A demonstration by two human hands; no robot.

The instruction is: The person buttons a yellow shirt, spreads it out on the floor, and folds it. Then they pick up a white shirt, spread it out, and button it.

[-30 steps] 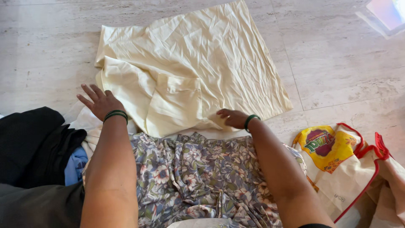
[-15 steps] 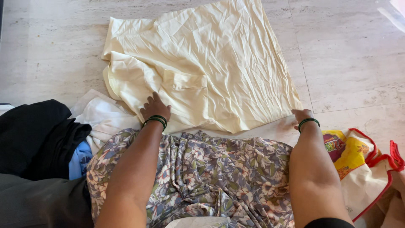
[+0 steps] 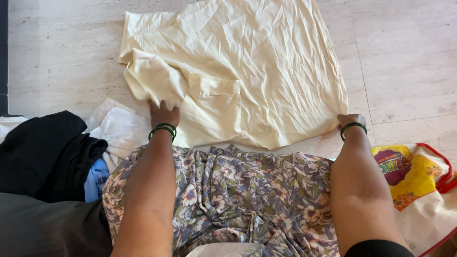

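Head cam, only view: cream shirt [image 3: 266,62] is lying spread flat on the pale stone floor [image 3: 62,62], chest pocket facing up, w/ its near hem running just in front of the person's lap. Left hand [image 3: 163,113] is pressing down on the shirt's lower left part, right beside the pocket, fingers curled onto the fabric; can't tell if it's actually pinching cloth or just resting. Right hand [image 3: 350,120] is sitting at the shirt's lower right corner, closed over the edge there, looks like it's gripping the corner. Both wrists are wearing green bangles. Floral skirt [image 3: 243,190] is covering the lap btw the two arms, nearly touching the hem. Left side is getting crowded: white cloth [image 3: 119,128] is poking out just beside the left hand, w/ black clothes [image 3: 43,152] and a bit of blue fabric [image 3: 95,178] piled next to it. Right side has a yellow and red printed bag [image 3: 414,185] close to the right forearm. Open floor is showing beyond the shirt's left and right edges; the shirt's top edge is running out of frame.
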